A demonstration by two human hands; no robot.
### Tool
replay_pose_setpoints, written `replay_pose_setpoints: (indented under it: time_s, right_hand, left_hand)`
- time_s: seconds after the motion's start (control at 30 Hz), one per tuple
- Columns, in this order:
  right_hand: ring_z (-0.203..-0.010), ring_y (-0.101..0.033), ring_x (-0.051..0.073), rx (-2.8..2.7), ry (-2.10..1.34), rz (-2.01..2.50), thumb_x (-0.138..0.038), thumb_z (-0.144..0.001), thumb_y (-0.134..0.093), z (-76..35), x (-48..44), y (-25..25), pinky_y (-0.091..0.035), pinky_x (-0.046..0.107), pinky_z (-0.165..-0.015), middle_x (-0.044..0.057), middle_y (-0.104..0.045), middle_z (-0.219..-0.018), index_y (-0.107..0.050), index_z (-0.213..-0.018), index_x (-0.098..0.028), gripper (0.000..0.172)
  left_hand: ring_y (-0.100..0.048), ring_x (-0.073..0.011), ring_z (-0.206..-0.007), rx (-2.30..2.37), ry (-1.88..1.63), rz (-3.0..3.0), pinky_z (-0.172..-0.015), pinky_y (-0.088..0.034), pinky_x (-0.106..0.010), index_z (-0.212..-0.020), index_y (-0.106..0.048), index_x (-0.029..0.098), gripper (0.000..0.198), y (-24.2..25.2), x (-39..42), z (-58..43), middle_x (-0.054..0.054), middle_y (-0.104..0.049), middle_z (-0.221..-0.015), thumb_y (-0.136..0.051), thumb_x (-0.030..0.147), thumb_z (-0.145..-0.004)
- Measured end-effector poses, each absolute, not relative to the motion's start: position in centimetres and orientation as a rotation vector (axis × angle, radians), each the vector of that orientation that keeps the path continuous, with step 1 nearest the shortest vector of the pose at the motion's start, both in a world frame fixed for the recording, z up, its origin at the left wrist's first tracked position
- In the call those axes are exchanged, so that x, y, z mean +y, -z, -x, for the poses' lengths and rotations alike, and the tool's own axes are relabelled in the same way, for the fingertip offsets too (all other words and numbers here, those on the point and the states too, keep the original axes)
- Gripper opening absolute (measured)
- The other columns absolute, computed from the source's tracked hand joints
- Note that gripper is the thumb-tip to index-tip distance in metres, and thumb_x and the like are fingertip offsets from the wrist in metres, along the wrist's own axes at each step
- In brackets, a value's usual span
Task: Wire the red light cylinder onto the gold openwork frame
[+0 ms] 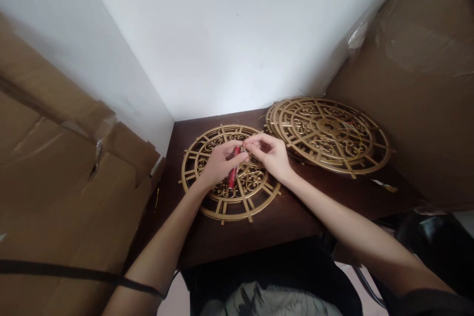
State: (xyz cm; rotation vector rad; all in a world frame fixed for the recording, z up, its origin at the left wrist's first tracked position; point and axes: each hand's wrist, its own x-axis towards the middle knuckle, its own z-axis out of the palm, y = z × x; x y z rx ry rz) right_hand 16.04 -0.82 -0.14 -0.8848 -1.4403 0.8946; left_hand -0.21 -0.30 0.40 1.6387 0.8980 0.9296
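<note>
A round gold openwork frame [246, 201] with scrollwork and short outer tabs lies flat on the dark brown table. Over its centre, my left hand [221, 162] is closed with a slim red tube [232, 177] under its thumb; the tube slants down towards me, and a silvery tip shows at its near end. My right hand [269, 154] is closed in a pinch, its fingertips close to those of my left hand. Whatever sits between the right fingertips is too small to make out.
To the right, several similar gold frames [350, 174] are stacked, with thin yellowish wire on top. A small brush-like item [385, 186] lies near them. Cardboard boxes [66, 197] flank the table [259, 237] on both sides; a white wall [229, 49] stands behind.
</note>
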Motion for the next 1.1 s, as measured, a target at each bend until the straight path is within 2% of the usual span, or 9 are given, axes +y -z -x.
replay_pose_setpoints:
  time_s: [0.2,0.3,0.47,0.53,0.6,0.7,0.77,0.9,1.1]
  right_hand:
    - [-0.060,-0.058,0.010,-1.390,-0.979,0.827,-0.026,-0.074,-0.070,-15.9,-1.0,0.0,-0.048,0.025,-0.059,0.001,-0.067,-0.072,-0.069,-0.083,-0.018,0.013]
    - [-0.062,-0.060,0.011,-1.345,-1.039,0.791,-0.026,-0.072,-0.071,-15.9,-1.0,-0.3,-0.051,0.026,-0.061,0.002,-0.067,-0.073,-0.068,-0.084,-0.017,0.015]
    - [-0.069,-0.063,0.012,-1.323,-1.012,0.772,-0.025,-0.077,-0.064,-16.0,-1.1,-0.8,-0.052,0.027,-0.063,0.004,-0.067,-0.087,-0.064,-0.089,-0.017,0.014]
    - [-0.069,-0.062,0.012,-1.378,-0.946,0.826,-0.024,-0.080,-0.060,-16.1,-1.2,-0.8,-0.051,0.027,-0.063,0.004,-0.066,-0.084,-0.064,-0.088,-0.017,0.011]
    - [-0.068,-0.059,0.012,-1.479,-0.863,0.873,-0.021,-0.082,-0.056,-16.3,-1.3,-0.7,-0.049,0.027,-0.064,0.002,-0.065,-0.077,-0.065,-0.083,-0.017,0.010]
    - [-0.067,-0.058,0.012,-1.695,-0.767,0.865,-0.015,-0.082,-0.051,-16.3,-1.5,-0.6,-0.048,0.027,-0.065,0.001,-0.064,-0.074,-0.066,-0.079,-0.018,0.016]
    - [-0.069,-0.059,0.013,-1.859,-0.725,0.814,-0.011,-0.081,-0.047,-16.2,-1.7,-0.6,-0.048,0.028,-0.068,0.002,-0.066,-0.077,-0.066,-0.080,-0.019,0.020]
    - [-0.079,-0.060,0.015,-2.128,-0.608,0.740,-0.006,-0.080,-0.044,-15.9,-1.8,-0.3,-0.047,0.029,-0.076,0.004,-0.067,-0.085,-0.066,-0.086,-0.017,0.026]
    - [-0.090,-0.054,0.019,-2.347,-0.465,0.732,-0.010,-0.084,-0.046,-15.8,-1.5,-0.1,-0.044,0.034,-0.083,0.004,-0.068,-0.096,-0.066,-0.097,-0.018,0.025]
  left_hand:
    - [-0.062,-0.0144,-0.071,0.880,-0.970,-1.681,-0.070,-0.050,-0.028,-0.101,-0.064,0.015,0.029,-0.3,-0.3,0.1,-0.001,-0.063,-0.067,-0.065,0.029,-0.075]
    - [-0.060,-0.0122,-0.064,0.892,-0.987,-1.667,-0.064,-0.049,-0.025,-0.098,-0.065,0.015,0.025,-0.3,-0.3,0.1,-0.001,-0.063,-0.067,-0.065,0.028,-0.076]
    - [-0.051,-0.0081,-0.050,1.005,-1.046,-1.662,-0.051,-0.042,-0.020,-0.085,-0.069,0.015,0.020,-0.7,-0.4,0.3,-0.001,-0.064,-0.065,-0.060,0.033,-0.079]
    - [-0.050,-0.0079,-0.048,1.055,-1.059,-1.669,-0.049,-0.040,-0.021,-0.082,-0.070,0.016,0.023,-0.9,-0.3,0.5,-0.001,-0.063,-0.064,-0.059,0.036,-0.080]
    - [-0.052,-0.0093,-0.051,1.114,-1.098,-1.694,-0.051,-0.041,-0.021,-0.081,-0.071,0.016,0.025,-0.9,-0.2,0.7,-0.001,-0.064,-0.065,-0.058,0.037,-0.080]
    - [-0.060,-0.0137,-0.066,1.220,-1.190,-1.782,-0.062,-0.045,-0.024,-0.078,-0.072,0.016,0.024,-0.8,0.1,1.0,-0.003,-0.068,-0.072,-0.059,0.036,-0.079]
    - [-0.062,-0.0154,-0.073,1.248,-1.200,-1.826,-0.068,-0.046,-0.025,-0.079,-0.072,0.015,0.023,-0.7,0.3,1.3,-0.003,-0.070,-0.077,-0.060,0.035,-0.079]
    - [-0.064,-0.0156,-0.077,1.230,-1.172,-1.805,-0.071,-0.047,-0.024,-0.080,-0.073,0.015,0.022,-0.8,0.5,1.6,-0.003,-0.071,-0.081,-0.060,0.034,-0.078]
    - [-0.065,-0.0172,-0.078,1.242,-1.170,-1.719,-0.072,-0.050,-0.025,-0.079,-0.072,0.014,0.020,-1.1,0.5,1.8,-0.005,-0.072,-0.084,-0.065,0.033,-0.074]
